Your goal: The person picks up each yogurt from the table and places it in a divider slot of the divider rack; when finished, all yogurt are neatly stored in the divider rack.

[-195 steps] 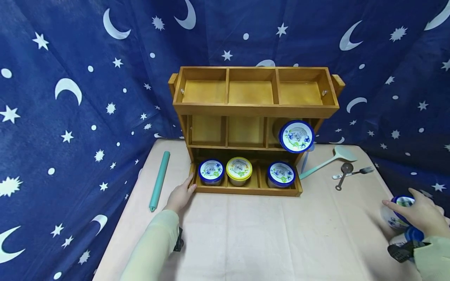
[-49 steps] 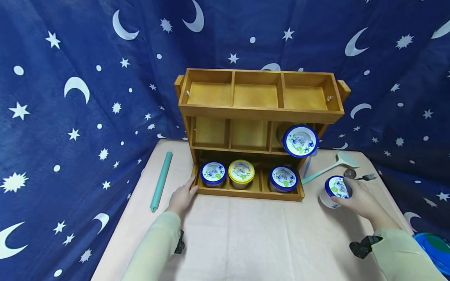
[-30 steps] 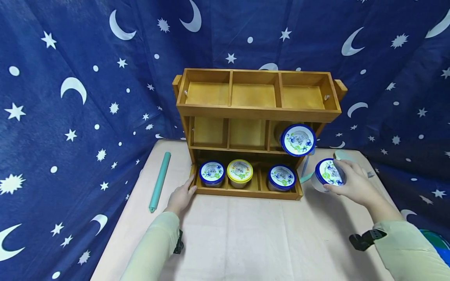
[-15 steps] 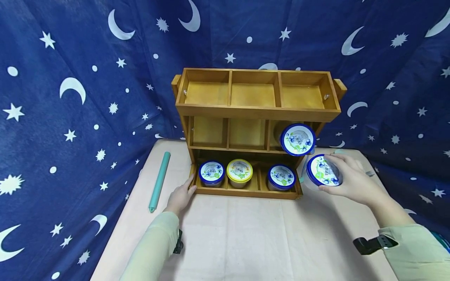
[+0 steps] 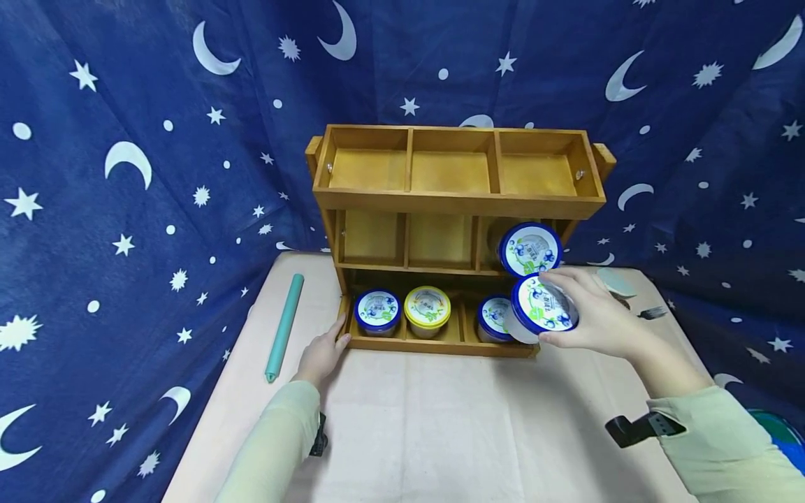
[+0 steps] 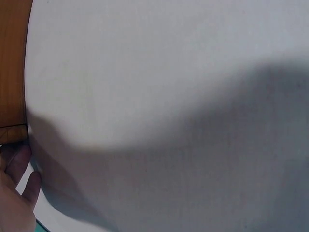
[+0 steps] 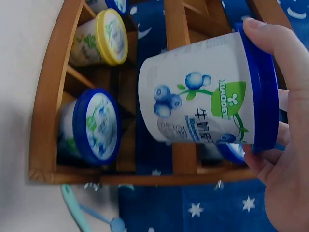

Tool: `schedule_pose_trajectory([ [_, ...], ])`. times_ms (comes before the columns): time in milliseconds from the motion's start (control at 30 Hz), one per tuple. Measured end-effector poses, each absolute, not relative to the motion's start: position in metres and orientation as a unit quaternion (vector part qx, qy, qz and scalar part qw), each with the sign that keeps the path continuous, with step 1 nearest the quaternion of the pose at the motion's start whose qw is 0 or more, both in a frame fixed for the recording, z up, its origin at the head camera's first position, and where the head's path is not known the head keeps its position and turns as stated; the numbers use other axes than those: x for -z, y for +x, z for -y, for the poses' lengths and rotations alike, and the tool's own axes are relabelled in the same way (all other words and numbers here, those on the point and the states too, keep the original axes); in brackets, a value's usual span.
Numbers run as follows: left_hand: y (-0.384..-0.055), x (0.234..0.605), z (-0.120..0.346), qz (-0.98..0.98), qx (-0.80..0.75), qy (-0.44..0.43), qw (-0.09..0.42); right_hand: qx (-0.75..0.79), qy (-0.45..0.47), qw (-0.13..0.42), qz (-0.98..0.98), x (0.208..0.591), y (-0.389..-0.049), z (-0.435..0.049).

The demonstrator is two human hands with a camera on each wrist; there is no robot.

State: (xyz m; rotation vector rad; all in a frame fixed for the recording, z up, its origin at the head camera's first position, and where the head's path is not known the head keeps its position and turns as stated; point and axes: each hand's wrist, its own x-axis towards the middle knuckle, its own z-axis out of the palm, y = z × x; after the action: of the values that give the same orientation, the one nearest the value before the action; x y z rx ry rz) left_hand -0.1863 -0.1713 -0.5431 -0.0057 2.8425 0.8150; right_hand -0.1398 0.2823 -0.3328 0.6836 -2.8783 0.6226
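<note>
My right hand [image 5: 600,318] grips a white blueberry tub [image 7: 198,92] by its blue lid, thumb on one side and fingers on the other. The tub is raised in front of the wooden three-tier shelf [image 5: 459,204], tilted, overlapping the right end of the bottom tier in the head view. Behind it, another blue-lidded tub [image 5: 494,318] is partly hidden. The bottom tier also carries a blue-lidded tub [image 5: 377,309] at left and a yellow-lidded tub [image 5: 428,307]. My left hand [image 5: 322,355] touches the bottom tier's left front corner with extended fingers.
One more blue-lidded tub [image 5: 531,248] sits at the right of the middle tier. A teal roll [image 5: 285,328] lies left of the shelf. To the right are a pale green spatula [image 5: 616,281] and a fork [image 5: 652,313], with a blue object [image 5: 780,440] at the right edge.
My right hand has carried the tub from the far right of the table, up and leftward to the front of the shelf. The left hand has stayed at the corner.
</note>
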Motion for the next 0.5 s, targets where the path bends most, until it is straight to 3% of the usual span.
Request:
schedule_pose_trajectory([
  [500, -0.185, 0.54, 0.172, -0.954, -0.283, -0.009, 0.098, -0.225, 0.279, 0.106, 0.928, 0.322, -0.156, -0.237],
])
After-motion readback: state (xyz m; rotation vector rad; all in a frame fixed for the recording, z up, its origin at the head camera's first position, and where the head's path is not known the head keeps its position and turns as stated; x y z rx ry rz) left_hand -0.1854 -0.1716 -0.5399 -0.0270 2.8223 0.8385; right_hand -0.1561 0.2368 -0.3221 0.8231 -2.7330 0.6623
